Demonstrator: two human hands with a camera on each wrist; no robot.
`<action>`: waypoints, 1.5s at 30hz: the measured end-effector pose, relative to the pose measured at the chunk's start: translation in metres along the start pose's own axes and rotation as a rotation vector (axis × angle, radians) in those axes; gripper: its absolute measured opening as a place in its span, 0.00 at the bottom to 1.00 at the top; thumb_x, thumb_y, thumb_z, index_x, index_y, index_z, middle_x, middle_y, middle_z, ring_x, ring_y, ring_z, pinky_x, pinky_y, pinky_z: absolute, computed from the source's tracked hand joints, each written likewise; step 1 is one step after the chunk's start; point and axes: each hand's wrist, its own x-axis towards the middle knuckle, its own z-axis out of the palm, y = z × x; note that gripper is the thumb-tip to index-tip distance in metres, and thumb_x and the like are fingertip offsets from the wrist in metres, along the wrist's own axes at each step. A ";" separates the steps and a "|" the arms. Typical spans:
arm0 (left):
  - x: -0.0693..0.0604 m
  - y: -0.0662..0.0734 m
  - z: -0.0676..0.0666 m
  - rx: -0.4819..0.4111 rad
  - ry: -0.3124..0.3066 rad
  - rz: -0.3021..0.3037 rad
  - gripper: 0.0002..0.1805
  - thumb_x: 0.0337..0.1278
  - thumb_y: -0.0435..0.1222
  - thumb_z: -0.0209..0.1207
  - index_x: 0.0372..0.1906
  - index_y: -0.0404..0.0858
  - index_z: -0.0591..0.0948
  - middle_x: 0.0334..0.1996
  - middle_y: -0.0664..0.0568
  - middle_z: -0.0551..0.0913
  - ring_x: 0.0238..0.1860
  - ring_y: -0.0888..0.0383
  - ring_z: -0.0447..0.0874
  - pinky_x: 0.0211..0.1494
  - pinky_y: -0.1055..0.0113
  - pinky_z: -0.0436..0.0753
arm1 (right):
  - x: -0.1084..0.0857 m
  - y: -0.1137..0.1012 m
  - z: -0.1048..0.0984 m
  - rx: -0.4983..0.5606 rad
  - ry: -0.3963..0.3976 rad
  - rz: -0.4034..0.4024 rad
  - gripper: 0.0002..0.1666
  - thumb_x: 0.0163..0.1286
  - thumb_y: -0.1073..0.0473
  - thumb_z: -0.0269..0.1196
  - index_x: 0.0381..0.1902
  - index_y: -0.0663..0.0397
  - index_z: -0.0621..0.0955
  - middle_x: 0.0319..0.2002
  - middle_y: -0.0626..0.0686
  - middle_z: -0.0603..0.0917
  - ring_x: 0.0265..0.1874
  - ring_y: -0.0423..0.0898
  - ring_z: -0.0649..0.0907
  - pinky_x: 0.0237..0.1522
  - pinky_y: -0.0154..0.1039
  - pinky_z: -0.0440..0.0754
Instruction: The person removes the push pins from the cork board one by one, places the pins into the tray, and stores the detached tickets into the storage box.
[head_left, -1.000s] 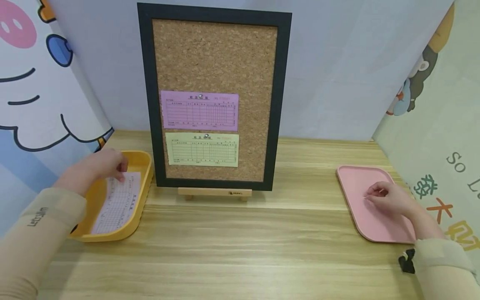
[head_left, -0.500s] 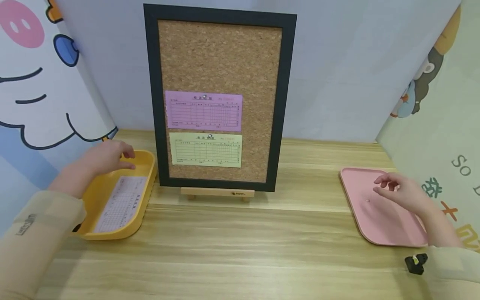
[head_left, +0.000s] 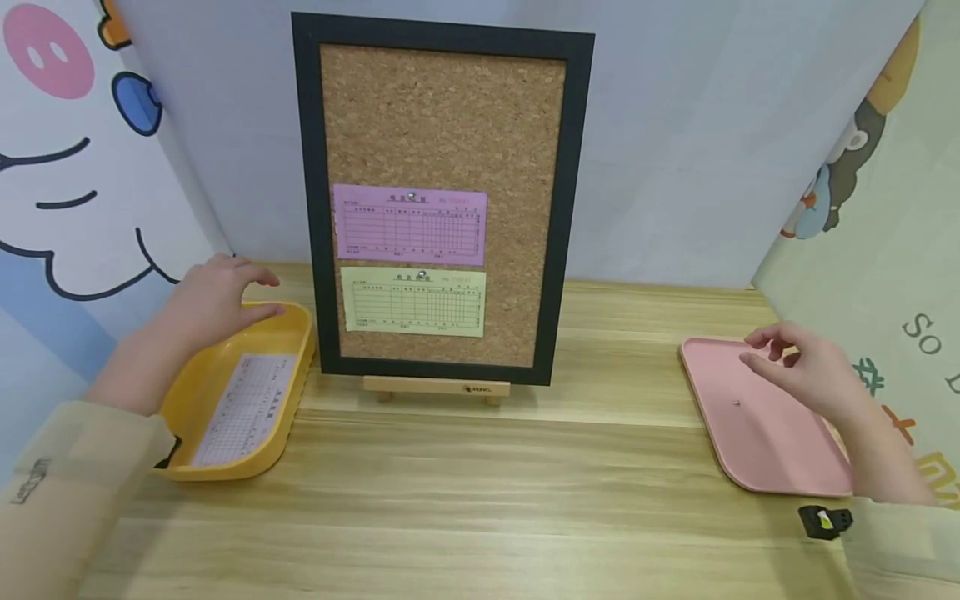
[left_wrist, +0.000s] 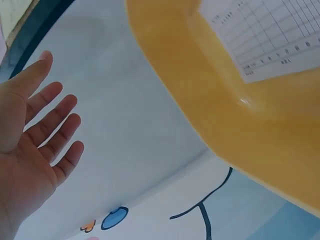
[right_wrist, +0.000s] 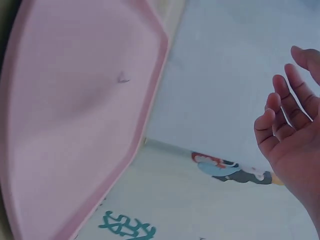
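Pale slip (head_left: pixel 246 408) lies printed side up on the floor of the yellow tray (head_left: pixel 193 404), close along the tray's right wall, one short end by the near edge. The yellow tray is at the left side of the worktop (head_left: pixel 480 500). Over the tray's far left part is the left hand (head_left: pixel 213 304), its thumb and fingers spread apart and nearly straight, clear of the slip.

Across the worktop, along its right edge, is the pink tray (head_left: pixel 780 450). On it, near its left edge and about halfway along, lies a small pin (head_left: pixel 736 403). The right hand (head_left: pixel 798 367) hangs over the far right part of the pink tray, apart from the pin, with fingers loosely bent and the thumb away from the forefinger.

Toward the worktop's back edge, left of the middle and just beside the yellow tray, a corkboard (head_left: pixel 442 117) with a black frame stands on a wooden stand (head_left: pixel 435 387). Toward its left side a purple slip (head_left: pixel 408 233) hangs above a green slip (head_left: pixel 412 308), each with a pin near its top edge. Pale cloth (head_left: pixel 667 150) rises behind, and a cartoon panel (head_left: pixel 97 275) stands at the left.
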 end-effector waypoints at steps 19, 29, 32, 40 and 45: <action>-0.008 0.045 -0.005 -0.180 0.238 -0.033 0.36 0.56 0.47 0.63 0.65 0.35 0.65 0.66 0.34 0.59 0.65 0.33 0.53 0.64 0.37 0.55 | 0.014 -0.076 0.014 0.142 0.356 -0.109 0.12 0.54 0.70 0.68 0.38 0.60 0.82 0.29 0.32 0.75 0.26 0.32 0.73 0.32 0.20 0.68; 0.000 0.063 -0.002 -0.279 0.365 -0.065 0.39 0.56 0.45 0.63 0.69 0.38 0.60 0.70 0.37 0.52 0.69 0.36 0.48 0.66 0.37 0.51 | 0.026 -0.132 0.028 0.308 0.457 -0.226 0.16 0.50 0.78 0.66 0.40 0.70 0.81 0.35 0.31 0.78 0.30 0.36 0.76 0.34 0.23 0.73; 0.001 0.066 -0.001 -0.294 0.385 -0.069 0.40 0.56 0.46 0.63 0.70 0.39 0.59 0.71 0.38 0.52 0.69 0.37 0.47 0.66 0.38 0.51 | 0.027 -0.155 0.030 0.354 0.467 -0.244 0.15 0.51 0.78 0.66 0.40 0.72 0.80 0.36 0.35 0.80 0.31 0.38 0.77 0.35 0.24 0.74; 0.009 0.075 0.001 -0.351 0.413 -0.083 0.42 0.56 0.49 0.63 0.71 0.43 0.57 0.72 0.41 0.48 0.71 0.41 0.43 0.68 0.40 0.50 | 0.040 -0.175 0.050 0.451 0.486 -0.301 0.17 0.51 0.78 0.66 0.41 0.71 0.80 0.37 0.61 0.83 0.34 0.41 0.79 0.39 0.28 0.77; 0.016 0.080 0.004 -0.373 0.449 -0.070 0.43 0.54 0.47 0.65 0.71 0.44 0.57 0.72 0.42 0.47 0.72 0.42 0.42 0.69 0.42 0.49 | 0.051 -0.181 0.065 0.489 0.489 -0.343 0.19 0.51 0.75 0.68 0.44 0.66 0.81 0.40 0.58 0.84 0.36 0.40 0.80 0.42 0.30 0.79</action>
